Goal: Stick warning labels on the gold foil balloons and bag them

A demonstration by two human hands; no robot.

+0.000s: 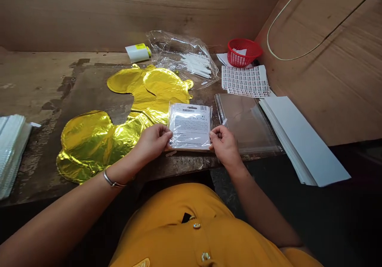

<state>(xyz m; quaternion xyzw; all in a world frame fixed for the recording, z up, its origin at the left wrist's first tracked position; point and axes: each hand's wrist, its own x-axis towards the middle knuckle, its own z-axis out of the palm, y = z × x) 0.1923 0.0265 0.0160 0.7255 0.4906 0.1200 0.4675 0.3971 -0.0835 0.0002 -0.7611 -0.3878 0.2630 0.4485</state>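
Observation:
Between my two hands is a stack of clear plastic packets [191,125], the top one with a white printed card and a barcode inside. My left hand [155,139] pinches its left edge, thumb on top. At the right edge, the thumb and fingers of my right hand [224,144] are closed on the same stack. Shiny gold foil balloons [89,139] lie flat behind and left of it. Just right of the stack rest clear plastic sleeves [243,119].
A pile of long white cards [304,139] overhangs the table's right edge. Behind are sticker sheets [246,80], a red basket [243,53], a bag of white sticks [195,64] and a yellow-and-white roll [137,53]. Packed plastic sleeves [12,147] stand far left.

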